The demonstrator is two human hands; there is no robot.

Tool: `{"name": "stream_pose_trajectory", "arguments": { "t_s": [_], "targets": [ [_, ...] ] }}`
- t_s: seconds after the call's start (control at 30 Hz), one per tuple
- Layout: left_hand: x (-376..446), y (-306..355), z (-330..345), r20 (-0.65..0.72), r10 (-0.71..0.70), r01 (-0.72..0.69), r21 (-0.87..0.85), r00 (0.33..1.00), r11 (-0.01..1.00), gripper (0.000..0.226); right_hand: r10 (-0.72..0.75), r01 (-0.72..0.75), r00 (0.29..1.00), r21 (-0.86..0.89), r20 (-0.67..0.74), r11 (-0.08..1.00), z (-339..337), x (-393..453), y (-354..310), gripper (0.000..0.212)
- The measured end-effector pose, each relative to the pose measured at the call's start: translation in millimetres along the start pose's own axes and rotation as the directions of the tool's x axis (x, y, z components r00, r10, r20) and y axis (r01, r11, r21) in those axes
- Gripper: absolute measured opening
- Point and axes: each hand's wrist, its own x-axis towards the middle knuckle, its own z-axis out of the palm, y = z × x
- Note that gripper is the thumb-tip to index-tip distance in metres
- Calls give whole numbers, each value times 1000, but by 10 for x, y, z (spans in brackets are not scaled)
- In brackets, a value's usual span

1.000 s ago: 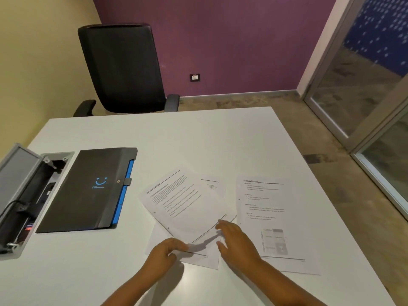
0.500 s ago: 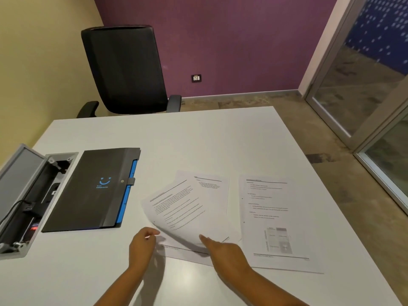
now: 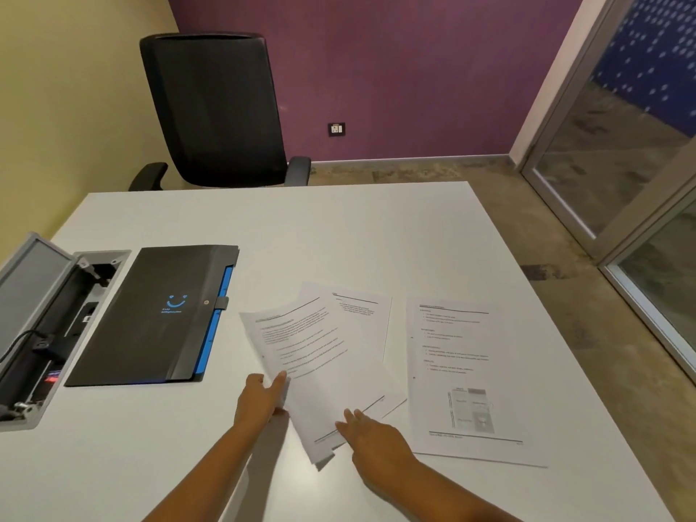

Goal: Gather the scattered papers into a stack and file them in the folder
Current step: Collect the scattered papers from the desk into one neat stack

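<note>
Printed white papers lie on the white table (image 3: 339,227). A tilted top sheet (image 3: 312,356) overlaps other sheets, and one of these (image 3: 367,314) shows behind it. My left hand (image 3: 261,399) pinches the tilted sheets at their left edge, thumb on top. My right hand (image 3: 371,433) lies flat with fingers apart at their near corner. A separate printed sheet (image 3: 459,371) lies flat to the right, apart from both hands. The black folder (image 3: 150,314) with a blue smile logo and a blue edge lies closed at the left.
A grey open floor box with cables (image 3: 45,325) sits in the table at the far left. A black office chair (image 3: 214,107) stands behind the table. The table's right edge drops to the floor beside a glass door (image 3: 621,163).
My left hand has moved up to the left edge of the overlapping sheets and gripped them. The tilted sheets have slid toward me and to the right. My right hand has drawn back to their near corner.
</note>
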Motion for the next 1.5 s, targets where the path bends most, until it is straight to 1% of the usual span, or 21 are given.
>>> {"name": "stream_pose_trajectory", "arguments": {
  "t_s": [0.07,0.17,0.27,0.33,0.4,0.43,0.5,0.57,0.6,0.67,0.77,0.8,0.9,0.97,1.03,1.07,1.17,1.27,1.33,1.37,1.5],
  "targets": [
    [21,6,-40,30,12,-14,68,999,998,26,5,-4,1000,96,-10,995,-16,-49,35,63],
    [21,1,-115,38,-15,13,44,999,999,13,153,-94,981,395,-122,914,-67,-109,102,53],
    [-56,-39,-221,73,-4,12,-111,997,994,11,283,-85,923,579,-260,811,-177,-112,200,41],
    [-134,-109,-297,117,22,4,-219,993,976,16,378,-76,872,677,-311,732,-260,-81,282,41],
    [-214,-184,-360,149,73,-29,-283,986,959,19,501,-114,827,795,-256,595,-399,-50,334,51],
    [-250,-218,-379,160,100,-48,-300,982,953,19,532,-129,823,845,-201,519,-475,-36,360,55],
    [-314,-266,-396,181,139,-77,-315,974,946,19,535,-178,841,892,-82,416,-650,-14,394,58],
    [-373,-260,-388,192,171,-105,-314,966,943,19,474,-203,880,905,1,374,-799,-41,394,57],
    [-397,-242,-382,190,195,-131,-306,962,943,21,436,-183,900,913,6,365,-847,-57,385,53],
    [-437,-179,-374,179,246,-189,-286,953,939,25,387,-110,919,900,-69,422,-910,-74,364,44],
    [-479,-26,-378,152,299,-247,-286,942,926,30,365,-9,899,825,-241,565,-994,-85,325,39],
    [-492,36,-386,133,312,-264,-290,941,920,31,360,18,890,811,-279,585,-1045,-102,296,37],
    [-537,223,-398,66,360,-321,-326,931,889,35,361,102,868,834,-341,543,-1159,-173,262,9],
    [-577,326,-405,28,384,-349,-362,923,864,37,338,159,855,819,-393,551,-1224,-238,236,13],
    [-627,418,-423,10,414,-378,-389,910,840,35,329,174,840,788,-432,591,-1302,-296,227,34],
    [-652,465,-435,11,435,-398,-382,901,834,32,306,200,842,784,-444,587,-1352,-323,217,37],
    [-731,598,-462,8,499,-458,-386,867,801,26,212,286,866,798,-452,531,-1447,-374,185,29],
    [-843,738,-476,-17,533,-479,-465,846,745,26,236,331,838,802,-492,496,-1492,-399,131,30],
    [-906,801,-477,-10,570,-494,-510,822,704,42,270,338,825,817,-496,468,-1501,-392,103,29],
    [-927,822,-471,-19,579,-503,-519,815,691,45,287,342,820,826,-495,449,-1508,-388,90,28],
    [-974,870,-456,-72,596,-530,-549,800,646,25,311,379,810,849,-497,369,-1522,-388,67,33]
  ]
}}
